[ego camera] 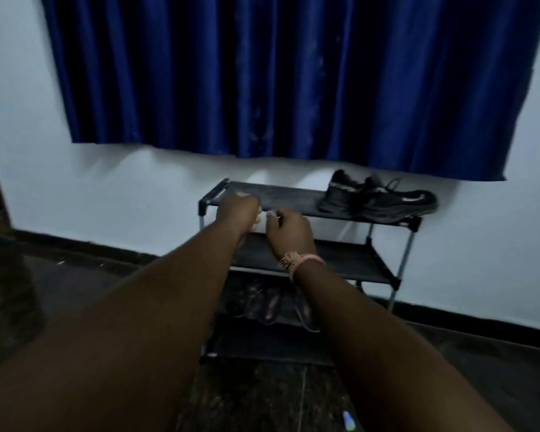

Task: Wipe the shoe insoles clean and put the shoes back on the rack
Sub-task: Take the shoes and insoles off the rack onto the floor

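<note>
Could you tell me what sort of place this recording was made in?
Most likely a room in a home, perhaps near an entrance. A tiered shoe rack stands against a pale wall, with black sneakers on its top shelf, and a blue curtain hangs above it.

We see our left hand (237,210) and right hand (289,229) pinching something white (261,222) before the rack (293,199); black shoes (378,198) sit on top.

Arms hide the rack's (340,263) left side; lower-shelf footwear (264,302) is blurred.
</note>
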Motion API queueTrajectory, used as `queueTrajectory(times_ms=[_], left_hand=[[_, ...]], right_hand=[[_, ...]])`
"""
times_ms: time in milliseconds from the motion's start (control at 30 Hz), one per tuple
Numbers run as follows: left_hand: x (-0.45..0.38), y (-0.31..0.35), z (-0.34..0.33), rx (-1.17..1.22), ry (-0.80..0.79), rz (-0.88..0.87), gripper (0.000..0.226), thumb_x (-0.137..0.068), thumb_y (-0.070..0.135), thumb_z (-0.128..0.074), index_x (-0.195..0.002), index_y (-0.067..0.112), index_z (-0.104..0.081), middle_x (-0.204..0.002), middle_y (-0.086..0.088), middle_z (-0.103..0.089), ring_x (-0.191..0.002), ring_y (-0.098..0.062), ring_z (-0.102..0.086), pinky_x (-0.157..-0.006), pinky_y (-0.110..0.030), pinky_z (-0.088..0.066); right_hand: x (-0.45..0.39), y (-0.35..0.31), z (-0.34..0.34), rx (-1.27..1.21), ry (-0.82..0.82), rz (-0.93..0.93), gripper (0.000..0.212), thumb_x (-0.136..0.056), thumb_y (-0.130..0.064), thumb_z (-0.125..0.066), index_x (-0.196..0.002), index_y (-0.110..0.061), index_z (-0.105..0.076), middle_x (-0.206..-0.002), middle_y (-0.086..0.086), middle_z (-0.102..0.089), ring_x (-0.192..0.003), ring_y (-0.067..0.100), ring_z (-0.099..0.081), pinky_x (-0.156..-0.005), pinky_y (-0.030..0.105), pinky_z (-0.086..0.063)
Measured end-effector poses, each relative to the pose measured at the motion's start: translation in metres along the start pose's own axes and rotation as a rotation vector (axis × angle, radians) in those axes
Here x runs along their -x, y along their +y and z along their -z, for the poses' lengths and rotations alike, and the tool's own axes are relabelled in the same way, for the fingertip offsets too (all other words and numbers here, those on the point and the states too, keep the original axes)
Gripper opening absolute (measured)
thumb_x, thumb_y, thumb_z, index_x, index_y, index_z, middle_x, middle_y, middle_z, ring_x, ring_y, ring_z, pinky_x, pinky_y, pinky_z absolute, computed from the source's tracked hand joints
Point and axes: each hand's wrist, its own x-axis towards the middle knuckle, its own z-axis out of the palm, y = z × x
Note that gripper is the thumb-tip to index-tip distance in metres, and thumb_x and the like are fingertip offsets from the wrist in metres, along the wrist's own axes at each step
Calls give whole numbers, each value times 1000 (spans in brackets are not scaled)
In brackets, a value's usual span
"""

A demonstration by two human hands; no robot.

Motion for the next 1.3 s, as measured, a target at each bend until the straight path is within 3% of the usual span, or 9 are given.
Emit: queueTrajectory(times_ms=[200, 333, 467, 567, 733, 900, 1033, 1133, 1300], left_hand=[[-13, 50, -86, 16, -87, -81, 34, -90, 16, -56, -122, 4, -56, -104, -15, -68, -92, -30, -70, -76, -40, -64], [-34, 53, -122, -104, -119, -85, 37, -94, 24, -58, -129, 14, -51, -116, -9, -63, -101, -29, -66, -85, -40, -61], [-59, 42, -156, -120, -279, -124, 63, -96, 39, -64, -152, 28, -40, -136, 1, -52, -117, -21, -57, -97, -33, -49], [-88, 26, -187, -83, -308, -111, 92, -68, 64, -73, -148, 29, -47, -146, 0, -55, -121, -18, -59, -109, -38, -45], [-154, 7, -232, -165, -117, 1, 104, -42, 88, -61, -120, 19, -61, -112, -10, -70, -95, -33, -71, -87, -47, -59], [-115, 31, -235, -162, -92, 145, 34, -69, 32, -63, -91, 8, -69, -89, -12, -75, -87, -30, -74, -87, -43, -60], [-99, 52, -226, -326, -129, 164, 10, -89, 13, -58, -87, 4, -59, -79, -13, -58, -67, -27, -58, -62, -37, -55], [-93, 68, -210, -290, -61, 155, 13, -93, 0, -56, -101, -4, -65, -92, -22, -65, -77, -34, -66, -67, -41, -62], [-68, 91, -166, -83, -29, 106, 13, -95, 1, -58, -108, 2, -60, -93, -16, -64, -78, -28, -69, -58, -38, -62]], right_hand=[[-61, 54, 106, 76, 379, -109, 27, -99, -29, -47, -86, -8, -58, -88, 17, -68, -80, 32, -63, -64, 29, -37], [-97, 81, 133, -44, 570, -377, 47, -98, -43, -49, -118, -1, -52, -124, 21, -55, -102, 38, -62, -79, 34, -45], [-123, 101, 146, -71, 569, -772, 86, -91, -63, -52, -144, 0, -25, -142, 25, -34, -119, 40, -50, -89, 42, -46], [-149, 131, 150, -195, 495, -960, 104, -74, -65, -68, -144, -5, -20, -133, 22, -36, -112, 39, -50, -90, 44, -51], [-173, 171, 151, -417, 312, -1017, 113, -39, -47, -76, -137, -23, -24, -118, 18, -49, -96, 38, -59, -71, 47, -57], [-165, 189, 148, -296, 273, -957, 78, -77, -26, -73, -137, -9, -26, -134, 24, -38, -106, 36, -51, -57, 37, -61], [-150, 186, 148, -123, 337, -922, 71, -79, -28, -75, -134, -5, -37, -129, 24, -37, -99, 36, -52, -63, 41, -59], [-142, 176, 150, -98, 357, -806, 39, -83, -21, -65, -117, -6, -55, -117, 18, -53, -78, 31, -50, -58, 42, -60], [-122, 129, 149, -125, 380, -676, 36, -93, -19, -55, -124, -1, -57, -128, 21, -56, -108, 38, -62, -69, 32, -59]])
